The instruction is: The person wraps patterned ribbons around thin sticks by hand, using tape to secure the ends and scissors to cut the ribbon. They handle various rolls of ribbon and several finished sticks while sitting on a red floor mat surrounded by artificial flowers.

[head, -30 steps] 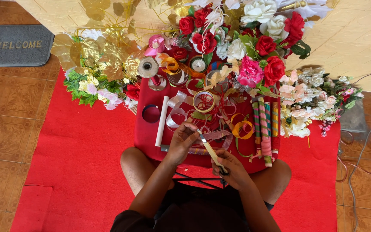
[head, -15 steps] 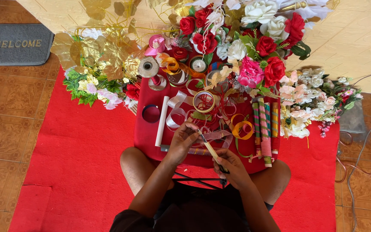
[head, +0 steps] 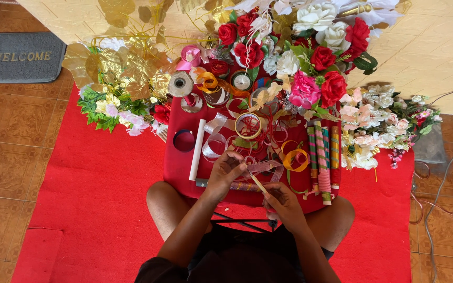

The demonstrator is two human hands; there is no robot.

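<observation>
Sitting on a red mat point(head: 95, 209) over tiled floor point(head: 6, 173), both hands' grip clamped on a stick point(head: 258, 183).

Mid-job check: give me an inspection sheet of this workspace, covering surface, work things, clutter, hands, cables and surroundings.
Surface: small red table over the person's lap, on a red mat.
Work things: thin pale stick and sheer pink ribbon.
Clutter: ribbon spools, white roll, wrapped paper rolls.
Hands: left hand at the stick's tip; right hand grips the stick.
Cables: thin wires on the floor, right.
Surroundings: artificial flowers, gold leaves, grey doormat.
</observation>
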